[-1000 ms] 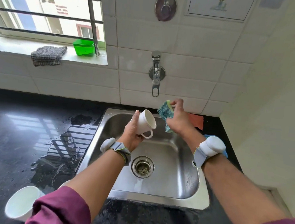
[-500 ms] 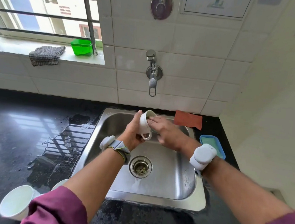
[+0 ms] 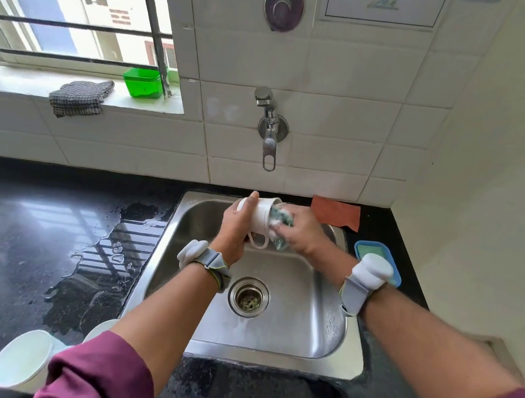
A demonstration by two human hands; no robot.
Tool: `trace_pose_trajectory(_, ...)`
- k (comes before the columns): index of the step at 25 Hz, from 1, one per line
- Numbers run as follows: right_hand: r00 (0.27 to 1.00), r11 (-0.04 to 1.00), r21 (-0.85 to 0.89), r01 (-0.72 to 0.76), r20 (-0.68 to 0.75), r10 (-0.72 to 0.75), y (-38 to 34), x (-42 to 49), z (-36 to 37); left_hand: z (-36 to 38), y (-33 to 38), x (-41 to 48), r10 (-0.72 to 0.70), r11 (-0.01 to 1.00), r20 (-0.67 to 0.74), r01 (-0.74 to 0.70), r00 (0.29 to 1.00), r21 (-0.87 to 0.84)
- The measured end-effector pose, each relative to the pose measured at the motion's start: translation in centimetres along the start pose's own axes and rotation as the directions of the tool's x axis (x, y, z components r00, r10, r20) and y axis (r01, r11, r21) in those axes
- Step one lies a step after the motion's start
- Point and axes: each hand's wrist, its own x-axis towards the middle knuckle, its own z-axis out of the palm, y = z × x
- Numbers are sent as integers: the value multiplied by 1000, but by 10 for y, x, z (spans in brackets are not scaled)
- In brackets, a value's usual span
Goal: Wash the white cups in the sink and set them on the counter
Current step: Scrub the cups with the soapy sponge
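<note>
Two white cups (image 3: 22, 358) sit near left on the wet black counter (image 3: 29, 242). Over the far side of the sink (image 3: 274, 336), the left hand (image 3: 236, 225) wraps its fingers around a tilted cup (image 3: 261, 214). The right hand (image 3: 302, 234) pinches a sponge (image 3: 281, 219) at its mouth.

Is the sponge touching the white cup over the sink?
Touching. The head view shows the right hand pressing the green sponge into the mouth of the white cup, which the left hand grips.
</note>
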Motion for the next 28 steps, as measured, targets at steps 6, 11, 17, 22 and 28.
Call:
trace_pose_trajectory(6, 883, 793, -504, 342, -115, -454, 4, -2, -19, -2, -11, -1, -102, 987, -88, 90, 991, -134)
trace_pose_trajectory(11, 907, 803, -443, 400, 64, -416, 17, -21, -7, -6, -10, 0, -111, 983, -113, 92, 987, -161)
trace_pose_trajectory(17, 834, 721, -564, 402, -99, -543, 8, 2, -17, 5, -12, -4, -154, 969, -83, 134, 985, -207)
trace_pose_trajectory(22, 860, 780, -435, 450, -24, -509, 18, -13, 3, -7, -6, -3, -114, 978, -96, 94, 989, -188)
trace_pose_trajectory(28, 825, 664, -592, 456, 2, -565, 19, -6, 5, 7, -4, -9, -77, 990, -18, 74, 997, -124)
